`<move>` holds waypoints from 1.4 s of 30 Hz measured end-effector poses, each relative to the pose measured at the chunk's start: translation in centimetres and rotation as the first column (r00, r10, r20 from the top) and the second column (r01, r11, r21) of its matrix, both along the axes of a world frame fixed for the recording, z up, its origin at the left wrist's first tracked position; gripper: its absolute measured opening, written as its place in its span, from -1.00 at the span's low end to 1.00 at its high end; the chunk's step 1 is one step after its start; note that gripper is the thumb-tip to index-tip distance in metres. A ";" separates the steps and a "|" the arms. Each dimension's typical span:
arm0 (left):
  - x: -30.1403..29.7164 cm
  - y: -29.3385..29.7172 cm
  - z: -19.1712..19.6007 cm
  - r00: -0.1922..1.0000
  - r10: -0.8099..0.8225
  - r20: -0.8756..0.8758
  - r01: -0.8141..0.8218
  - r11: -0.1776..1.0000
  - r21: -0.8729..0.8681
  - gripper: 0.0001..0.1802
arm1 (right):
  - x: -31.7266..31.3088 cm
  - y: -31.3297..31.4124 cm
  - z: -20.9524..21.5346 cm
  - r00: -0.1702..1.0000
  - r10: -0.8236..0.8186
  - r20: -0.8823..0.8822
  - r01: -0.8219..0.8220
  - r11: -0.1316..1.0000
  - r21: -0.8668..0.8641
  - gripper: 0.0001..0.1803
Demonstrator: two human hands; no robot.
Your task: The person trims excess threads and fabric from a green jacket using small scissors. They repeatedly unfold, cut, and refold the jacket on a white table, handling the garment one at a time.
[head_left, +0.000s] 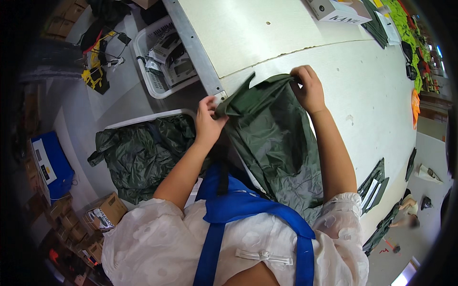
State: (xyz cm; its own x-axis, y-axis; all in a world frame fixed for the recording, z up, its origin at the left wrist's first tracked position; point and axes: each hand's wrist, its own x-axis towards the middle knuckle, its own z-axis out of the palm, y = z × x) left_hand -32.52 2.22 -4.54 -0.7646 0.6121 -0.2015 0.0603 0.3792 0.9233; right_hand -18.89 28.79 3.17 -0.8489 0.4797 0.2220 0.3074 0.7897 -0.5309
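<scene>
A dark green, thin fabric piece, shiny and creased, is stretched between my two hands over the near edge of the white table. My left hand pinches its left upper corner beside the table's metal-edged corner. With fingers bent round the upper right edge, my right hand grips the same fabric. The upper border is folded over, and a narrow end sticks up between the hands. Lower down, the fabric hangs toward my blue apron. My fingertips are partly hidden by the cloth.
To my left, a tub overflows with similar dark green fabric. Beyond it a white basket holds packaged items. The white table carries a white box at the far side and folded green pieces at right.
</scene>
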 end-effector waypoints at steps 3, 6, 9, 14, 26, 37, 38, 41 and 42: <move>-1.1 0.9 -4.0 0.983 0.014 0.184 -0.041 0.989 0.143 -0.54 | -2.4 0.8 0.7 0.997 0.067 -0.025 -0.066 0.998 0.003 -0.71; -1.5 2.1 -1.3 0.801 0.007 0.598 -0.175 0.959 0.222 -0.66 | -4.4 1.2 1.1 1.000 -0.014 -0.022 0.014 1.000 0.014 -0.64; -2.8 2.2 -2.0 0.527 -0.036 0.849 -0.340 0.907 0.249 -0.62 | -5.2 -0.6 0.5 0.984 -0.146 -0.106 0.177 0.901 0.396 -0.47; -3.4 2.7 -0.1 0.383 -0.216 0.898 -0.399 0.838 0.371 -0.60 | -0.9 -13.9 -1.3 0.976 0.025 0.217 0.003 0.992 -0.129 -0.50; -4.6 4.2 1.4 0.320 -0.293 0.901 -0.379 0.832 0.405 -0.56 | 1.2 -14.1 -1.5 0.957 -0.290 -0.007 0.233 0.782 -0.577 -0.73; -10.3 5.5 0.3 0.471 -0.361 0.805 -0.201 0.844 0.497 -0.54 | -0.4 -15.9 -4.0 0.984 -0.176 -0.002 0.162 0.907 -0.388 -0.58; -11.0 4.7 0.6 0.465 -0.374 0.802 -0.156 0.858 0.490 -0.51 | -0.3 -15.9 -4.0 0.980 -0.197 0.000 0.179 0.893 -0.413 -0.58; -12.8 4.3 0.2 0.616 -0.345 0.708 0.100 0.926 0.364 -0.57 | -0.1 -15.9 -3.6 0.973 -0.233 0.005 0.210 0.866 -0.453 -0.57; -13.7 4.7 0.2 0.701 -0.400 0.590 0.286 0.916 0.281 -0.62 | -0.1 -16.0 -3.5 0.974 -0.224 0.005 0.203 0.873 -0.443 -0.56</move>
State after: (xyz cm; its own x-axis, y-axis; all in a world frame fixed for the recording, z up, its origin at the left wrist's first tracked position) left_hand -46.26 6.92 -4.32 -0.2296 0.8725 -0.4314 -0.4525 0.2968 0.8410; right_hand -18.99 12.84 -0.34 -0.7086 0.7054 -0.0172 0.4094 0.3912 -0.8242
